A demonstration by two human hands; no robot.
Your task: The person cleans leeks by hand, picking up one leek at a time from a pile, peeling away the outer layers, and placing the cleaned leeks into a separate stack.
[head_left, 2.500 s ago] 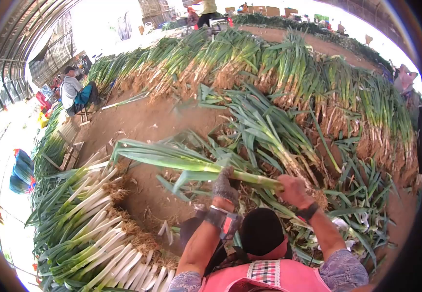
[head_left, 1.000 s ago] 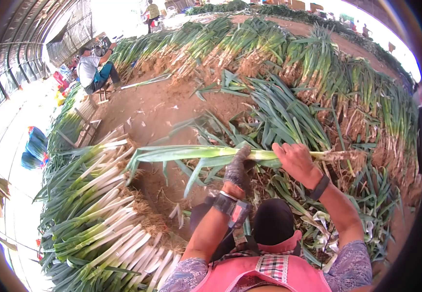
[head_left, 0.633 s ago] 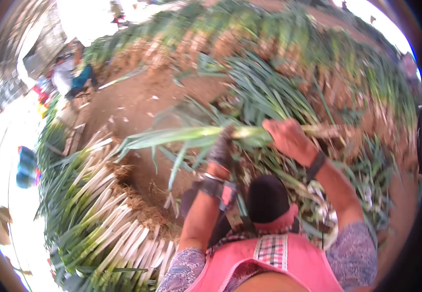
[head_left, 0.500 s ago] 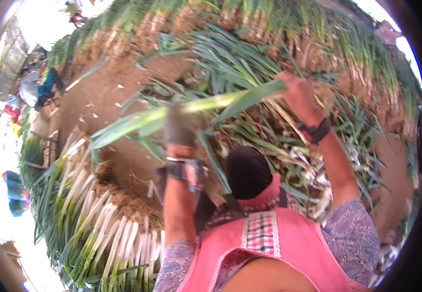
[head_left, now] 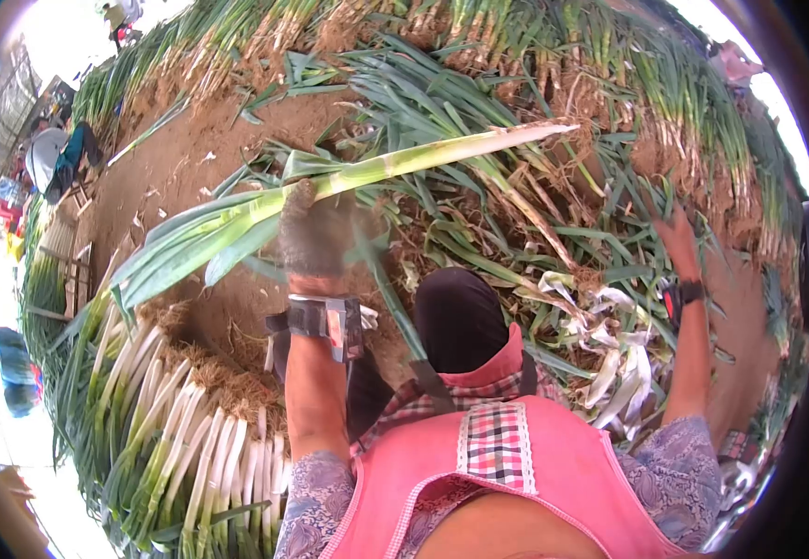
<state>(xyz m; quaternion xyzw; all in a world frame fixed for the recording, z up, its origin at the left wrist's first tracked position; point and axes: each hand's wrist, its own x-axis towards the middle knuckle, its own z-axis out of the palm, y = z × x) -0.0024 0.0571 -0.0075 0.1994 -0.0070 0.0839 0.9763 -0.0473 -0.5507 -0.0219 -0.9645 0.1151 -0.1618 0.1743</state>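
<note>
My left hand (head_left: 309,228), in a dark soiled glove, is closed around a leek (head_left: 395,166). The leek lies slanted across the view, its green leaves to the lower left and its pale root end to the upper right. Off to the right, my right hand (head_left: 678,244) is bare and stretched out over loose green leaves (head_left: 642,200). Its fingers look apart, with no leek between them, though the fingertips blend into the leaves.
Trimmed leaves and pale peelings (head_left: 623,373) are heaped in front of my knee (head_left: 460,321). A row of leeks (head_left: 209,456) lies at lower left, roots inward. More unpeeled leeks (head_left: 479,33) line the far side. Another person (head_left: 64,154) is at far left.
My right hand has moved right and down, away from the leek, and the leaf it gripped has come off. My left hand has shifted slightly left with the leek, whose pale end now shows.
</note>
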